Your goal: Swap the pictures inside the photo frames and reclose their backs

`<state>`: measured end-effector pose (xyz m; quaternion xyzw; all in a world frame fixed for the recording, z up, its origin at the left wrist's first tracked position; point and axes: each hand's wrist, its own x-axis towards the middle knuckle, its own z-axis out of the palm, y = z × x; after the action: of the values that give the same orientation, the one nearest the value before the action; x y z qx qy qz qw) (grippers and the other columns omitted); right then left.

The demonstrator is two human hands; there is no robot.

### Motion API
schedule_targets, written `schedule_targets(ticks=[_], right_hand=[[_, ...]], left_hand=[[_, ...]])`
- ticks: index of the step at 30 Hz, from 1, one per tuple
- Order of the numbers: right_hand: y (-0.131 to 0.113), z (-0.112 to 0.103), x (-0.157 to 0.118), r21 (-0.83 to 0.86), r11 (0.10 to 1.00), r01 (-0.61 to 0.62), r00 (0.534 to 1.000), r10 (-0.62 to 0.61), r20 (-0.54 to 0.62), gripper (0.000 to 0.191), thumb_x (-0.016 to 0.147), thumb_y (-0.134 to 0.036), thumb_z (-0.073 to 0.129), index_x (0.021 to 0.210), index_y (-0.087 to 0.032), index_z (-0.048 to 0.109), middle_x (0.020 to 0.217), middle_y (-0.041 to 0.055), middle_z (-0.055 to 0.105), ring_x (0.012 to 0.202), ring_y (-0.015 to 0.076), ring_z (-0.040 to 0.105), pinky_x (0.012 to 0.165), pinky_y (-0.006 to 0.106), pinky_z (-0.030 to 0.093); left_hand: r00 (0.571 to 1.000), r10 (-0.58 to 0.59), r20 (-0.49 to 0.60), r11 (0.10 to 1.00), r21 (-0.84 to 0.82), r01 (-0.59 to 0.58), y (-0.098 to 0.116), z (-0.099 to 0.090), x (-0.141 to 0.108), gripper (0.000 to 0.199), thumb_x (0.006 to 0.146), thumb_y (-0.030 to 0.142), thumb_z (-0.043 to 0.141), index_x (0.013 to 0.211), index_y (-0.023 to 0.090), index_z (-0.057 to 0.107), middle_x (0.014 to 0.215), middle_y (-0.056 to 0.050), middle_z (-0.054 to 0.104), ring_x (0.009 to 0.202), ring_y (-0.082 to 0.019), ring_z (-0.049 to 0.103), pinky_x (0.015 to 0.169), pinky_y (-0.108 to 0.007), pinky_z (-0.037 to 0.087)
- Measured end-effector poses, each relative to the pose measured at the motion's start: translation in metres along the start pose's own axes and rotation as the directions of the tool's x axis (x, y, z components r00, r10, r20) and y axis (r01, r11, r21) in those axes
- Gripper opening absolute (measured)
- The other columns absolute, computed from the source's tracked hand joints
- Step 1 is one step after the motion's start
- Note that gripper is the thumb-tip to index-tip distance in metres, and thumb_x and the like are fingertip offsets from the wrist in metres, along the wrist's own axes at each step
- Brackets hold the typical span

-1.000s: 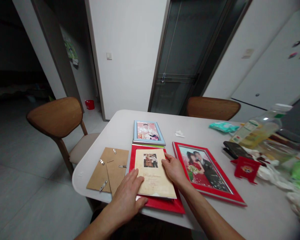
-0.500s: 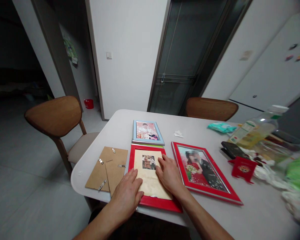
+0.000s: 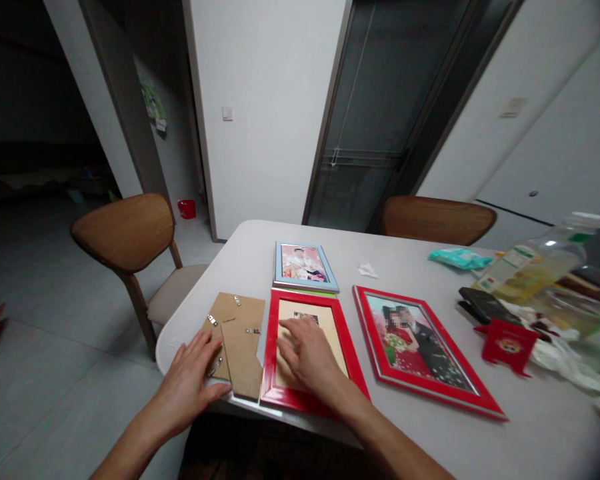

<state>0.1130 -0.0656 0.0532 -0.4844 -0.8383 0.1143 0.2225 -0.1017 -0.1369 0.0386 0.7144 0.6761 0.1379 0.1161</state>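
Note:
My left hand (image 3: 190,383) lies with fingers spread at the left edge of two overlapping brown backing boards (image 3: 247,357), which carry small metal clips. My right hand (image 3: 313,357) is over the middle red picture frame (image 3: 347,343), its fingers stretched out on the cream sheet (image 3: 333,327) inside. A small photo (image 3: 300,315) on that sheet is partly covered by the hand. To the right lies a second red frame (image 3: 375,353) with a picture of two people. Behind the middle frame is a light blue frame (image 3: 279,263) holding another picture.
On the right are a crumpled tissue (image 3: 367,270), a teal packet (image 3: 460,258), a plastic bottle (image 3: 540,260), a dark phone-like object (image 3: 485,305) and a red folded card (image 3: 510,347). Wooden chairs stand at the left (image 3: 125,233) and far side (image 3: 437,220) of the white table (image 3: 395,270).
My left hand has left the cream sheet and moved left to the backing boards. My right hand has shifted left across the sheet, which now sits within the red border. The view has turned slightly.

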Motion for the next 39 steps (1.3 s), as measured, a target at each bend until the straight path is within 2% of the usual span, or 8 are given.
schedule_targets(ticks=[6, 13, 18, 21, 25, 29, 33, 39], right_hand=[[-0.058, 0.032, 0.004, -0.043, 0.994, 0.105, 0.986, -0.098, 0.138, 0.042, 0.061, -0.044, 0.057, 0.093, -0.017, 0.054, 0.090, 0.0099, 0.054, 0.087, 0.0252, 0.044, 0.076, 0.039, 0.032], [-0.061, 0.052, 0.009, 0.213, 0.977, 0.006, 0.992, -0.032, 0.121, 0.057, 0.057, -0.024, 0.057, 0.112, -0.016, 0.044, 0.098, 0.0094, 0.047, 0.092, 0.0219, 0.041, 0.078, 0.033, 0.036], [-0.068, 0.044, 0.008, 0.320, 0.947, 0.019, 0.997, -0.043, 0.068, 0.060, 0.057, -0.021, 0.056, 0.115, -0.016, 0.043, 0.101, 0.0092, 0.046, 0.096, 0.0217, 0.039, 0.083, 0.033, 0.036], [-0.066, 0.027, 0.007, 0.353, 0.935, 0.035, 0.999, -0.044, 0.017, 0.059, 0.058, -0.023, 0.057, 0.115, -0.017, 0.044, 0.100, 0.0082, 0.046, 0.095, 0.0209, 0.041, 0.084, 0.033, 0.036], [-0.044, -0.003, -0.004, 0.325, 0.945, 0.024, 0.999, -0.013, -0.037, 0.056, 0.056, -0.024, 0.059, 0.111, -0.019, 0.047, 0.098, 0.0071, 0.048, 0.094, 0.0206, 0.042, 0.085, 0.036, 0.036], [-0.001, -0.028, -0.029, 0.284, 0.958, -0.048, 0.999, 0.053, -0.011, 0.046, 0.058, -0.019, 0.056, 0.104, -0.018, 0.052, 0.096, 0.0070, 0.051, 0.092, 0.0194, 0.046, 0.084, 0.036, 0.037], [0.039, -0.041, -0.050, 0.189, 0.972, -0.143, 0.990, 0.141, 0.024, 0.037, 0.059, -0.021, 0.055, 0.095, -0.019, 0.057, 0.096, 0.0070, 0.053, 0.091, 0.0206, 0.049, 0.083, 0.037, 0.038], [0.057, -0.036, -0.053, 0.120, 0.977, -0.175, 0.984, 0.168, 0.064, 0.034, 0.060, -0.023, 0.054, 0.092, -0.016, 0.060, 0.092, 0.0078, 0.053, 0.088, 0.0206, 0.049, 0.082, 0.035, 0.038]], left_hand=[[0.992, 0.068, -0.105, 0.998, -0.010, -0.069, -0.024, 0.009, -0.013, 0.058, 0.061, 0.031, 0.064, 0.113, 0.015, 0.045, 0.129, -0.017, 0.036, 0.119, -0.028, 0.030, 0.096, -0.045, 0.028], [0.969, 0.125, -0.212, 0.990, -0.035, -0.135, -0.040, 0.015, -0.016, 0.055, 0.061, 0.030, 0.066, 0.111, 0.015, 0.047, 0.124, -0.017, 0.043, 0.114, -0.026, 0.039, 0.094, -0.040, 0.034], [0.933, 0.175, -0.316, 0.981, -0.029, -0.194, -0.046, 0.008, -0.017, 0.049, 0.064, 0.033, 0.064, 0.108, 0.017, 0.048, 0.123, -0.014, 0.045, 0.111, -0.025, 0.043, 0.091, -0.038, 0.038], [0.907, 0.207, -0.366, 0.971, -0.034, -0.236, -0.033, -0.006, -0.013, 0.047, 0.067, 0.034, 0.059, 0.110, 0.019, 0.047, 0.124, -0.011, 0.045, 0.111, -0.024, 0.043, 0.093, -0.037, 0.037], [0.890, 0.263, -0.371, 0.949, -0.068, -0.309, 0.005, -0.013, -0.004, 0.048, 0.068, 0.032, 0.059, 0.112, 0.019, 0.045, 0.124, -0.011, 0.044, 0.111, -0.024, 0.043, 0.093, -0.037, 0.037], [0.895, 0.319, -0.311, 0.911, -0.160, -0.380, 0.051, 0.007, 0.006, 0.049, 0.066, 0.025, 0.062, 0.112, 0.018, 0.045, 0.124, -0.013, 0.044, 0.113, -0.023, 0.042, 0.093, -0.038, 0.038], [0.918, 0.365, -0.156, 0.891, -0.228, -0.393, 0.087, 0.030, 0.016, 0.049, 0.064, 0.019, 0.064, 0.109, 0.013, 0.047, 0.123, -0.016, 0.045, 0.113, -0.023, 0.041, 0.095, -0.038, 0.036], [0.934, 0.355, -0.034, 0.901, -0.255, -0.351, 0.098, 0.044, 0.025, 0.047, 0.065, 0.018, 0.062, 0.109, 0.012, 0.047, 0.122, -0.015, 0.046, 0.114, -0.022, 0.041, 0.096, -0.037, 0.034]])
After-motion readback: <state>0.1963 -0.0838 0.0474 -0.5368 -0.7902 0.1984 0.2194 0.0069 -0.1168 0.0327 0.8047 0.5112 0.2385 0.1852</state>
